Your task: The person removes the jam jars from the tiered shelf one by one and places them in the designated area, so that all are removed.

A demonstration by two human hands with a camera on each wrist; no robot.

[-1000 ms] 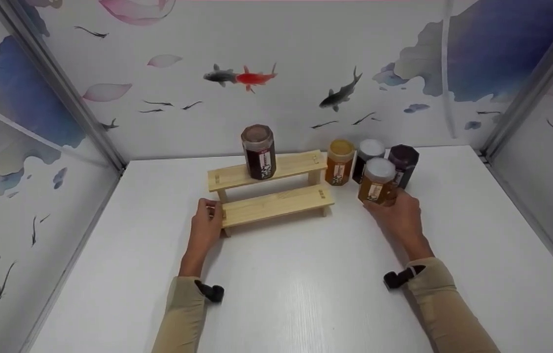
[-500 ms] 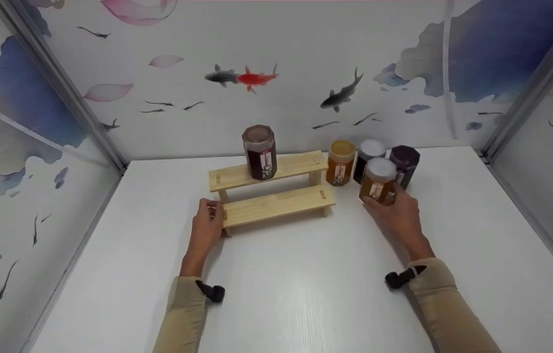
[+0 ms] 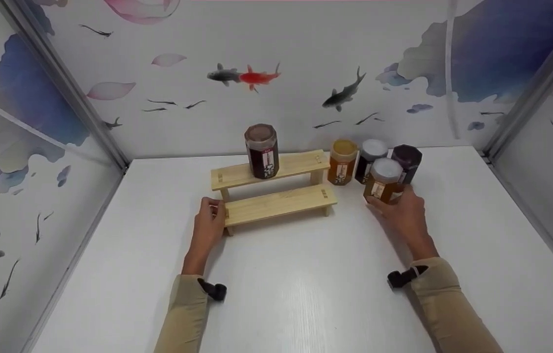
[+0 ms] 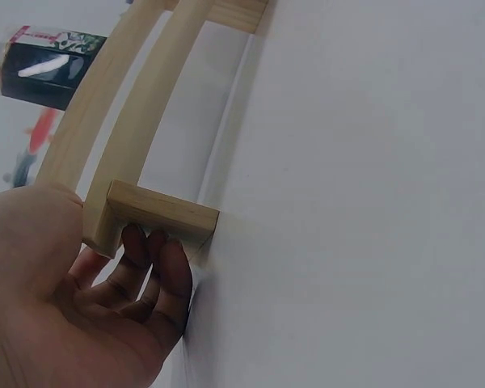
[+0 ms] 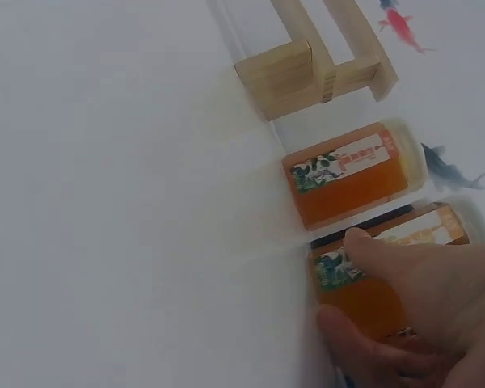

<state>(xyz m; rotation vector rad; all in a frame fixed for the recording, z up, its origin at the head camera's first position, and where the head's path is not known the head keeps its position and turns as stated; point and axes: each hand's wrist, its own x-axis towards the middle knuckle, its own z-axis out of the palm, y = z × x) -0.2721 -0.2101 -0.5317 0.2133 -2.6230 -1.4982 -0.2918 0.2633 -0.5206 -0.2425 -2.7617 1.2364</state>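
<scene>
**Amber jar gripped beside the wooden shelf**

The amber jar [image 3: 383, 180] with the white lid stood on the white table [image 3: 306, 284], near its back edge and just to the right of the wooden shelf [image 3: 276, 193]. The right hand [image 3: 401, 215] had its fingers and thumb curled around the lower part of this jar. The left hand [image 3: 208, 225] held the left end of the shelf, fingers wrapped around the foot of the lower step.

My judgement is that the step in hand was the grasp of the jar, with the shelf steadied. The next move would call for a straight lift, because three other jars stood very close behind it.

About the contents: the gripped jar and the orange jar [image 3: 342, 162] held a clear amber mass, perhaps honey. The white-lidded dark jar [image 3: 369, 159] and the purple jar [image 3: 406, 159] held something dark. The dark jar [image 3: 262, 151] on the upper step of the shelf also looked nearly black. All lids were closed.
</scene>
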